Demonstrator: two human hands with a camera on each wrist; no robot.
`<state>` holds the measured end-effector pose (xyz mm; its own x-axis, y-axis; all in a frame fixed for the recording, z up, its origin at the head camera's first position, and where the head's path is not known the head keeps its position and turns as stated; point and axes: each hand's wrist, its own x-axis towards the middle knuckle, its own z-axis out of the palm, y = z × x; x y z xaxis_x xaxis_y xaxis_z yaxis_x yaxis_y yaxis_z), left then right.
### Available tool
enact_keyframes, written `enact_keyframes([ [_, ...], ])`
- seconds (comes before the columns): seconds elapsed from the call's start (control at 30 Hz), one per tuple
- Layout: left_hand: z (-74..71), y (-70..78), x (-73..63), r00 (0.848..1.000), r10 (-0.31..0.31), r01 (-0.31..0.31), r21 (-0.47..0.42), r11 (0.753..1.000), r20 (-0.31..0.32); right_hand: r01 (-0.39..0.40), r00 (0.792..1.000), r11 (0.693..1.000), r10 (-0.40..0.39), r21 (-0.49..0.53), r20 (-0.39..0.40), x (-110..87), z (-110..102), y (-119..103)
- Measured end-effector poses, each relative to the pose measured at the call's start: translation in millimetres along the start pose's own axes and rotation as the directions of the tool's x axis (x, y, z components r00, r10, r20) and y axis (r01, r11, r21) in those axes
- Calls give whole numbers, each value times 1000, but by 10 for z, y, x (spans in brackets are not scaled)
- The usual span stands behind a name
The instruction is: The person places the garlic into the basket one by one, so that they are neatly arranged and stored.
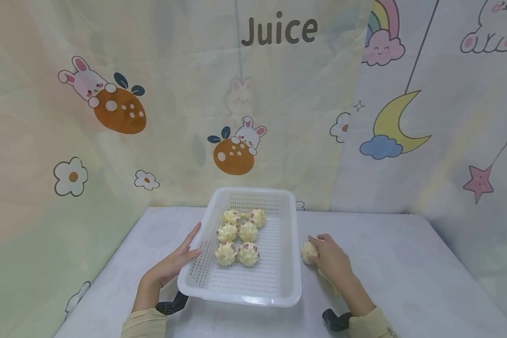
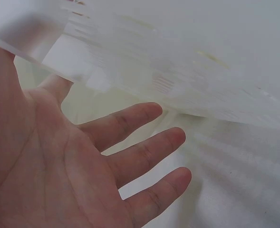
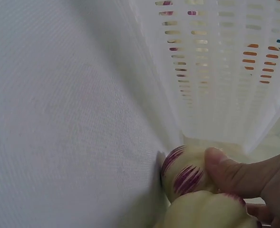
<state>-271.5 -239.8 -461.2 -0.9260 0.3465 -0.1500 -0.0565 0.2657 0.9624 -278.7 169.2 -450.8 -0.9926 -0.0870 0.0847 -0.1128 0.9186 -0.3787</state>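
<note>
A white perforated plastic basket (image 1: 279,277) stands mid-table, with several cream, purple-streaked garlic bulbs (image 1: 248,254) grouped in its left half. My left hand (image 1: 173,265) is at the basket's left side, index finger and thumb against its wall. In the left wrist view, the other fingers of the left hand (image 2: 78,152) are spread and fairly straight beneath the rim. Just right of the basket, my right hand (image 1: 331,260) pinches a garlic bulb (image 1: 309,253). In the right wrist view the thumb presses that bulb (image 3: 185,173), and a second bulb (image 3: 208,211) lies nearer the camera.
A white cloth-covered table (image 1: 405,272) extends on both sides of the basket. Behind it hangs a printed curtain (image 1: 181,117) with cartoon rabbits and flowers. A pale yellowish strip (image 1: 330,283) shows beneath the right wrist. Black wrist mounts (image 1: 337,321) sit at both cuffs.
</note>
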Motion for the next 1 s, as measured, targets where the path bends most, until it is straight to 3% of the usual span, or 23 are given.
enact_keyframes([
  [0.6, -2, -12, 16, 1000, -6, 6, 1, 1000, -8, 107, 991, 994, -106, 13, -85, -8, -1, 36],
  [0.77, -2, -17, 20, 1000, -11, 11, -1, 1000, -7, 129, 990, 990, -126, 51, -58, 20, 23, 74],
  [1.0, -1, -23, 22, 1000, -19, 19, -1, 1000, -14, 85, 996, 994, -86, 76, 12, 58, 75, 103],
])
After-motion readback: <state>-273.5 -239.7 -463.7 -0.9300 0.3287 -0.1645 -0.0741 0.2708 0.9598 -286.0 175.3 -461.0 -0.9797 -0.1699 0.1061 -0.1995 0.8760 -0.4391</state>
